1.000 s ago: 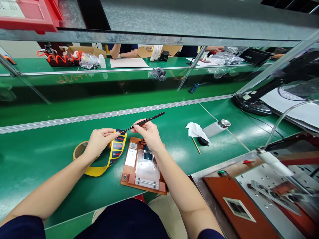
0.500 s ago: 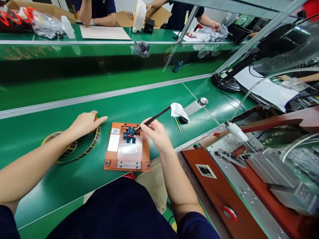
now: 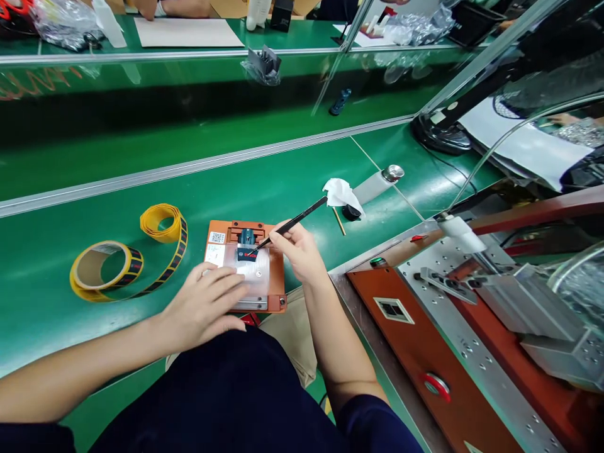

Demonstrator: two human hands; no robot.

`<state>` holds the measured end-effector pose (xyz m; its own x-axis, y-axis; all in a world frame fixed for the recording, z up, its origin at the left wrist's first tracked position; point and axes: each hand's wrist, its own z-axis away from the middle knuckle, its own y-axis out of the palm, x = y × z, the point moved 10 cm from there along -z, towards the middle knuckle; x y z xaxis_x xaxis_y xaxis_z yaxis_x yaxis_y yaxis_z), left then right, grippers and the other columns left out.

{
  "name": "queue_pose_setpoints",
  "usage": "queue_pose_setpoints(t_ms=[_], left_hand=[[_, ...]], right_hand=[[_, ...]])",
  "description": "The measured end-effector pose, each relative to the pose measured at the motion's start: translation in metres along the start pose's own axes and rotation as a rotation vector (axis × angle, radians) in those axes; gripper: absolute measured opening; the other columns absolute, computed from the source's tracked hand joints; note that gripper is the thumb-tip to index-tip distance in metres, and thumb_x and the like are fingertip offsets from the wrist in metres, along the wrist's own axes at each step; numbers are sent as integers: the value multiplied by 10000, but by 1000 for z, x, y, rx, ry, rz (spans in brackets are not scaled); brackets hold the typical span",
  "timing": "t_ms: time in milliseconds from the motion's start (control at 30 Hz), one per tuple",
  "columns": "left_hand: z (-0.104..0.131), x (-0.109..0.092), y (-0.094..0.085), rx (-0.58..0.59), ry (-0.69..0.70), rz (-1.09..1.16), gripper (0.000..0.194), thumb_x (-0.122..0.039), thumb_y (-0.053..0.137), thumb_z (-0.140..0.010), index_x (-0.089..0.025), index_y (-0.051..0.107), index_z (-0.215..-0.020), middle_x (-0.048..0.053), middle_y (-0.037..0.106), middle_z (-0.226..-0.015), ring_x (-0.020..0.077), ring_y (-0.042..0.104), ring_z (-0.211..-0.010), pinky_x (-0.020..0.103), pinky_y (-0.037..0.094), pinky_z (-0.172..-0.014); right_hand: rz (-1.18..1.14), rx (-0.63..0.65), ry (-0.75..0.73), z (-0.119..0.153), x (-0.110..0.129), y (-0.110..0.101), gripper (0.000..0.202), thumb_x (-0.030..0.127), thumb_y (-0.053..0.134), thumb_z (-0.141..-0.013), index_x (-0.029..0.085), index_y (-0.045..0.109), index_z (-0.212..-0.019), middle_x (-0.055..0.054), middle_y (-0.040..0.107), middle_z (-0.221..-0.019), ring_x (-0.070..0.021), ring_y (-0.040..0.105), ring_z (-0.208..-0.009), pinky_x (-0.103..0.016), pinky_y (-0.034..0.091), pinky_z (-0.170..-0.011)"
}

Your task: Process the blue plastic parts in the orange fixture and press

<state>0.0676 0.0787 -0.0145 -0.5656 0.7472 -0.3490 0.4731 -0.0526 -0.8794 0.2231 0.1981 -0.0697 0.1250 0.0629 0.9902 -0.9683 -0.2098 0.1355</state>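
My right hand [image 3: 299,250] is closed around a pair of black tweezers [image 3: 302,216], whose tips meet a small dark label [image 3: 247,254] with red lettering. That label lies over the clear plastic plate of an orange-brown fixture [image 3: 277,274]. A dark blue part [image 3: 246,236] sits in the fixture just beyond the label. My left hand [image 3: 207,305] lies flat with its fingers stretched across the left side of the clear plate. Left of the fixture, a yellow-edged roll of labels [image 3: 89,272] stands on the green bench, its strip running to a smaller yellow coil [image 3: 160,220].
Beyond the fixture to the right are a white cloth [image 3: 340,191], a thin stick [image 3: 338,221] and a pale bottle [image 3: 372,187] lying on its side. A machine with a metal plate [image 3: 453,327] borders the right. A clear partition crosses the back, with another person's arm [image 3: 186,7] behind it.
My left hand has left the label strip and come right, onto the clear plate. The tweezers' tips and the label have come slightly nearer to me on the plate. The view has tilted down.
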Motion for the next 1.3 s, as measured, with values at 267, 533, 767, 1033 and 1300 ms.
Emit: queue_pose_setpoints(t_ms=[267, 533, 767, 1033, 1300], left_hand=[[14, -9, 18, -14, -4, -80, 467, -341, 681, -951, -220, 567, -1387, 141, 663, -1374, 338, 530, -1350, 565, 325, -1135], [15, -11, 19, -57, 34, -101, 468, -297, 688, -942, -213, 568, -1387, 140, 671, -1361, 335, 541, -1332, 551, 357, -1114], [13, -13, 16, -80, 17, -97, 417, -250, 697, -937, -173, 600, -1335, 147, 678, -1344, 337, 540, -1320, 567, 372, -1101], [14, -12, 16, -96, 3, -86, 417, -251, 695, -941, -176, 599, -1341, 141, 680, -1344, 344, 536, -1322, 577, 360, -1107], [12, -10, 17, -55, -14, -94, 429, -265, 681, -954, -190, 585, -1365, 128, 683, -1341, 327, 555, -1307, 586, 331, -1128]], right_hand=[[14, 18, 6, -2, 7, 4, 322, 504, 772, -838, 224, 628, -904, -16, 685, -857, -184, 665, -819, -320, 548, -755], [9, 34, -10, -3, 3, 3, 294, 473, 759, -862, 218, 628, -928, -20, 682, -867, -184, 669, -823, -318, 535, -759], [29, 24, -20, -3, 6, 3, 309, 483, 759, -857, 213, 619, -906, -9, 668, -841, -169, 654, -802, -292, 525, -733], [15, 22, -8, -2, 6, 4, 337, 502, 775, -837, 210, 622, -906, -11, 676, -837, -171, 665, -799, -305, 546, -757], [-29, 48, 0, -4, 7, 6, 328, 478, 797, -824, 206, 630, -902, -11, 686, -839, -166, 677, -796, -309, 567, -781]])
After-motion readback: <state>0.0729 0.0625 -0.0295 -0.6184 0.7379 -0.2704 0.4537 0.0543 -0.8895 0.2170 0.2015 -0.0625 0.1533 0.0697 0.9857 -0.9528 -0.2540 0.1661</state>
